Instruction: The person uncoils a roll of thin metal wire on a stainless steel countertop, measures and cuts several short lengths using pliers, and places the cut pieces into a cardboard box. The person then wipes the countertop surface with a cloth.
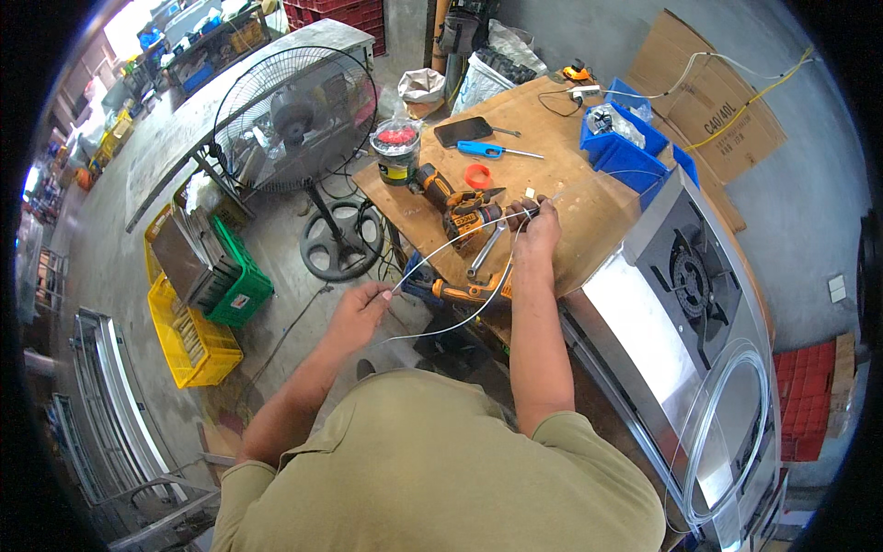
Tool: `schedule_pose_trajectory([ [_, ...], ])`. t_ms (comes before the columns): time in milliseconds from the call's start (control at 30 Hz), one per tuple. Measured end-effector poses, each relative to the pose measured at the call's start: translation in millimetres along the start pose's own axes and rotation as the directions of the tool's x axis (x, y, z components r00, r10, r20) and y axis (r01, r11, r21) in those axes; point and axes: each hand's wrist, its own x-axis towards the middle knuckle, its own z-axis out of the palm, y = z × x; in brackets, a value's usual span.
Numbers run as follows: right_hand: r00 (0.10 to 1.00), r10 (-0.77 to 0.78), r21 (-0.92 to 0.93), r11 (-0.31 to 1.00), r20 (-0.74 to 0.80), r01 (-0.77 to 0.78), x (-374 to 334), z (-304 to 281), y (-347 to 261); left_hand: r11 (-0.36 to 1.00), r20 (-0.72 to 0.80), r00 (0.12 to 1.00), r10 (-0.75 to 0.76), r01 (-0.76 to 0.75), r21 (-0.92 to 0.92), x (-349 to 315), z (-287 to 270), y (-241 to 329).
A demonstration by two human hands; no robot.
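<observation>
A thin white tube or wire point(443, 247) stretches between my two hands, above the near edge of the wooden table. My left hand point(357, 315) pinches it at the lower left, near the edge of the table. My right hand point(537, 230) closes on its upper right stretch, and something small and dark shows at the fingertips, too small to name. A loose length of it loops down beneath my right forearm. Close to my right hand lie an orange and black power drill point(471, 219), a wrench point(486, 255) and a second orange power tool point(469, 293).
On the wooden table point(575, 216) are a phone point(463, 132), a blue lighter-like tool point(483, 149), a red tape ring point(477, 177) and a jar point(396, 152). Blue bins point(635, 152) stand behind. A gas stove point(676, 294) with coiled clear tubing point(701, 432) borders the right; a fan point(294, 124), the left.
</observation>
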Motion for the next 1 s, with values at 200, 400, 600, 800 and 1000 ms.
schedule_pose_trajectory([
  [200,0.998,-0.029,-0.016,0.999,0.047,0.030,1,-4,5,0.975,-0.012,0.996,0.083,-0.078,0.209,-2,1,-5],
  [400,0.994,-0.112,-0.044,0.993,0.000,0.112,12,-6,9,0.949,-0.050,0.972,0.230,-0.213,0.231,-11,20,-15],
  [600,0.994,-0.095,-0.047,0.994,0.051,0.097,10,-2,4,0.983,-0.085,0.991,0.103,-0.089,0.160,-13,24,-18],
  [800,0.998,-0.052,-0.019,0.998,0.031,0.053,4,-1,1,0.979,-0.069,0.991,0.118,-0.105,0.177,-12,23,-14],
  [1000,1.000,-0.003,-0.035,0.999,0.012,0.003,9,-7,1,0.990,-0.062,0.998,0.026,-0.017,0.137,-8,15,-10],
])
